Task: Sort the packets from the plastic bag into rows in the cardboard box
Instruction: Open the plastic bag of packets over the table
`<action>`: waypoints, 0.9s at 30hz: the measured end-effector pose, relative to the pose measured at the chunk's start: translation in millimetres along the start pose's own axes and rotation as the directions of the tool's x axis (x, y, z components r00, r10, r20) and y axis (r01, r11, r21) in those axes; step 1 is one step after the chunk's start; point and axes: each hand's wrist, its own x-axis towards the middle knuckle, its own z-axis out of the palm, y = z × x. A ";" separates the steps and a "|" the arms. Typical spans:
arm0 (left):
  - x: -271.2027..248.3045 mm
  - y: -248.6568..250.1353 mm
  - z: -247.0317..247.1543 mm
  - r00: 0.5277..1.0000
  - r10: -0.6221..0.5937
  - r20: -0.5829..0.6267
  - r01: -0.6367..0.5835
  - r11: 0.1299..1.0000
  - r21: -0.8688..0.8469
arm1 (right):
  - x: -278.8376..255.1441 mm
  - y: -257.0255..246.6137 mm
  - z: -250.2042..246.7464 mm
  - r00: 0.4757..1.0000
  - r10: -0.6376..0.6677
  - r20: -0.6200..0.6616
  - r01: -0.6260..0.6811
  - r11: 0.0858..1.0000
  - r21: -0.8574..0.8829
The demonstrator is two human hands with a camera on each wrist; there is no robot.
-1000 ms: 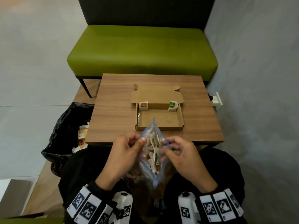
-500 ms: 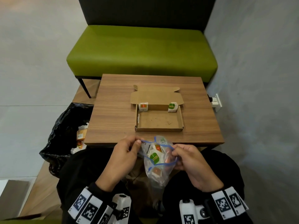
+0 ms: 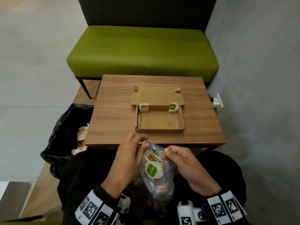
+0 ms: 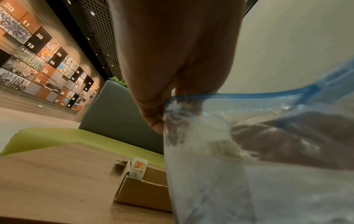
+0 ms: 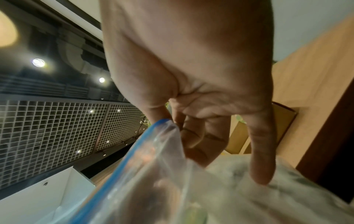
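Both hands, left hand (image 3: 129,153) and right hand (image 3: 181,161), pinch the floppy, slippery plastic bag (image 3: 156,179) open by its rim, so I'd grab the light, crushable green packet (image 3: 151,170) at 12 o'clock of the pile by its edges.

Head view: from above, facing down and forward over table (image 3: 113,101) and bench (image 3: 141,51). Wrist views: very close, low, looking along each palm. All three share the plastic bag (image 3: 159,184) and cardboard box (image 3: 159,123).

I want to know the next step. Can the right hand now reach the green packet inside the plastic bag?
Probably yes. The bag is held open, and the green packet lies uncovered at its mouth. But the right hand pinches the rim opposite the left hand, so it must let go first.
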 end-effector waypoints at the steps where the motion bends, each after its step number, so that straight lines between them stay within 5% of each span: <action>1: -0.4 0.8 -0.3 1.000 -0.008 0.013 0.008 1.000 0.018 | 0.1 -0.2 -1.2 1.000 -0.009 0.013 0.009 1.000 -0.002; 5: -0.6 -2.1 1.6 0.987 -0.125 0.100 0.126 0.992 -0.001 | 1.5 0.3 -7.6 0.999 -0.040 0.037 0.040 0.999 0.009; 7: 0.4 -0.6 2.6 0.951 -0.258 0.168 0.286 0.943 -0.168 | 2.1 0.8 -9.4 0.998 -0.035 0.055 0.035 0.999 0.008; 10: -0.3 7.5 0.4 0.865 -0.376 0.332 0.501 0.657 -0.563 | 4.2 3.6 -8.2 0.999 -0.004 0.043 0.003 1.000 0.017; 14: 1.1 9.3 -2.8 0.794 -0.385 0.470 0.605 0.425 -0.674 | 6.6 3.0 -7.8 0.999 0.008 0.051 -0.018 0.979 0.203; 16: 2.4 4.7 -1.9 0.799 -0.435 0.416 0.601 0.571 -0.559 | 7.0 0.9 -8.9 0.998 0.001 0.061 -0.019 0.954 0.300; 19: 3.0 -1.8 -3.1 0.939 -0.317 0.134 0.338 0.920 -0.198 | 10.6 -0.7 -8.9 0.999 0.010 0.046 -0.024 0.947 0.319; 21: 2.2 4.1 -8.4 0.983 -0.165 0.078 0.174 0.977 -0.124 | 13.2 -3.0 -7.3 0.999 0.002 0.046 -0.015 0.962 0.273; 24: 4.7 13.9 -5.4 0.979 -0.012 0.204 0.034 0.994 -0.103 | 14.9 -6.4 -4.4 0.997 -0.020 0.070 0.005 0.978 0.207; 27: 5.3 11.4 2.9 0.968 -0.088 0.236 0.122 0.984 -0.132 | 15.7 -8.6 -2.9 0.999 0.002 0.050 -0.016 0.959 0.283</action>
